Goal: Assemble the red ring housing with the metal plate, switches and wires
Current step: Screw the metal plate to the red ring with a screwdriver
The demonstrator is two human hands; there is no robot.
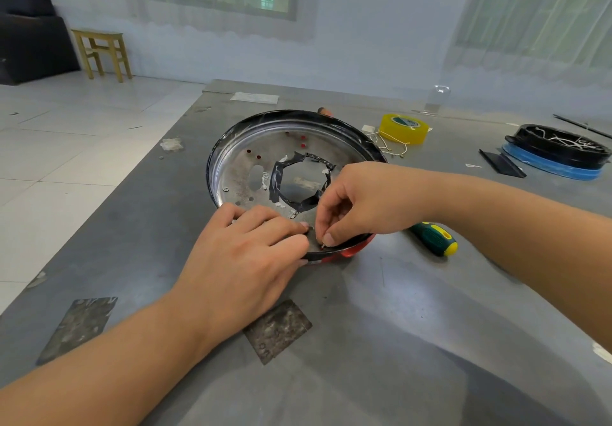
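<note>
Head view, going left to right. Left hand (251,250) sits on the near rim of the red ring housing (351,250), fingers (265,217) curled over the edge onto the metal plate (238,164), thumb tucked under the outside, so it's basically pinching the rim to steady it. Just past those fingertips, almost touching them, the right hand (357,200) comes in from the other side, with thumb and forefinger pressed together on something tiny and brassy at the rim, probably a screw or a terminal, but it's too small to call. The other right fingers are loosely curled above the plate.

The housing lies flat on the tabletop (414,326) with the plate seated inside it and black tape (276,184) ragged around the centre hole beyond the fingers.

My read on handling: the plate looks thin, stiff and light, with edges that could bite, and it'll be slick. The housing looks like a rigid shell that would skate on this smooth top if pushed sideways. So I'd hold it by the rim, like the left hand does, not by the taped hole. That little part is easy to drop.

Off past the right wrist, there's a green and yellow screwdriver (435,238).
</note>
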